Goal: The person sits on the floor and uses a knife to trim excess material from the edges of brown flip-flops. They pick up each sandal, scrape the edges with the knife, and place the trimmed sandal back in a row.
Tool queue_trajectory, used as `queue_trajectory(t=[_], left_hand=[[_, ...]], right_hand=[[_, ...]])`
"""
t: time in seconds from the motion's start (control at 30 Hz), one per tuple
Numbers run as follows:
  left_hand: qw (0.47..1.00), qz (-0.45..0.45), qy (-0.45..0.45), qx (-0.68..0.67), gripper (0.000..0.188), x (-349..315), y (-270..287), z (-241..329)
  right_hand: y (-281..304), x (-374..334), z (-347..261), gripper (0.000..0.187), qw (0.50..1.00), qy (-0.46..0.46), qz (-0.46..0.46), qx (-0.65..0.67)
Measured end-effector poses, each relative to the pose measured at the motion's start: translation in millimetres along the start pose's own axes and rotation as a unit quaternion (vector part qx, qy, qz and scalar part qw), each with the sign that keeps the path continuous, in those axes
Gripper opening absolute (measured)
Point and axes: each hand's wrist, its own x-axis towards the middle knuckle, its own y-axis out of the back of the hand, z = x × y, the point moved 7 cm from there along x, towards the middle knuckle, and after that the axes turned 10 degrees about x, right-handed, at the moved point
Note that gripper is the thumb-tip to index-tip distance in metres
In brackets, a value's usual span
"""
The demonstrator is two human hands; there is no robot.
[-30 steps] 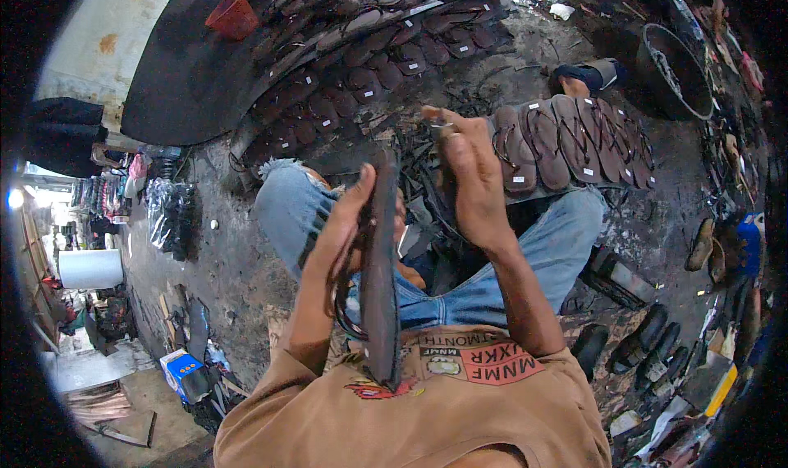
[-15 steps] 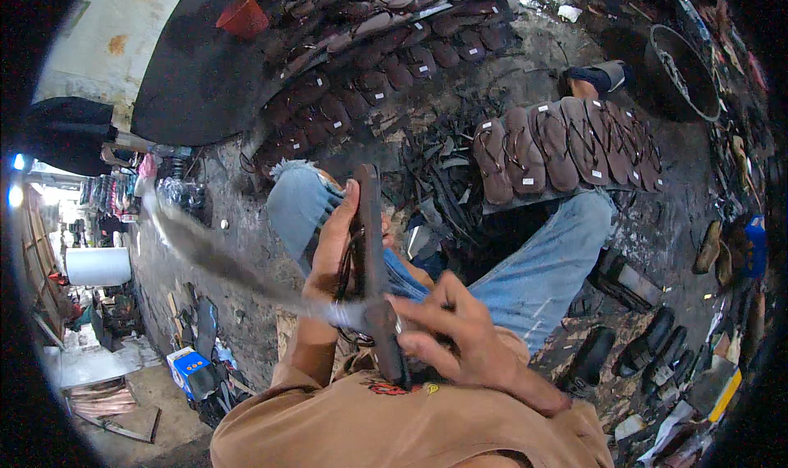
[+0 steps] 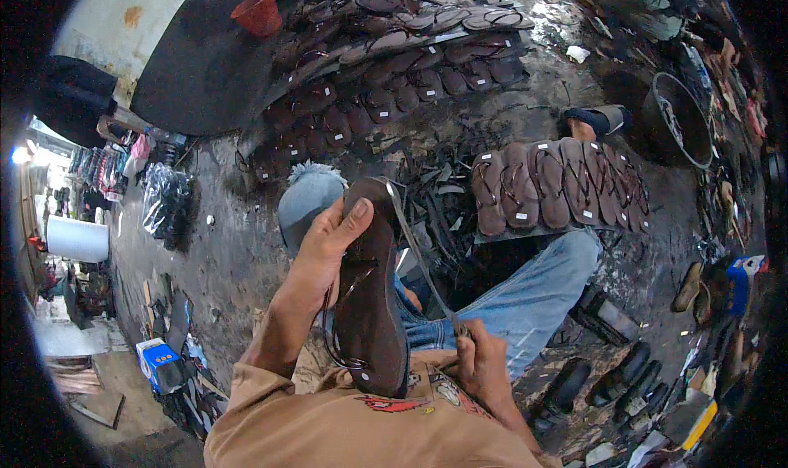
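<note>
My left hand (image 3: 332,234) grips a dark brown thong sandal (image 3: 369,304) near its upper end, thumb flat on the footbed. The sandal stands nearly upright against my shirt, its glossy straps on the left side. My right hand (image 3: 483,357) is closed on the lower end of a long, thin grey blade-like strip (image 3: 427,271). This strip curves up and left, its shiny far end touching or close to the sandal's upper right edge. Whether it is metal I cannot tell for certain.
Finished-looking brown sandals (image 3: 554,181) stand in a row ahead right; more sandals (image 3: 382,107) lie in rows at the far side. Dark scraps (image 3: 443,193) litter the floor between. A grey basin (image 3: 681,119), black sandals (image 3: 620,374) and a blue box (image 3: 160,361) lie around.
The sandal has turned from edge-on to show its footbed. My right hand has moved from the sandal's edge down and right, and the strip has swung from left of the sandal to its right.
</note>
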Motion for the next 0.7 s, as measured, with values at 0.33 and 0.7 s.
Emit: queue_trajectory(t=[0.33,0.7], left_hand=[[0.995,0.024,0.011,0.092,0.044,-4,1,10],[0.982,0.02,0.002,0.19,0.048,2,-2,18]], right_hand=[[23,107,-36,0.028,0.992,0.089,-0.023,-0.086],[28,191,-98,0.042,0.961,0.077,-0.222,-0.145]])
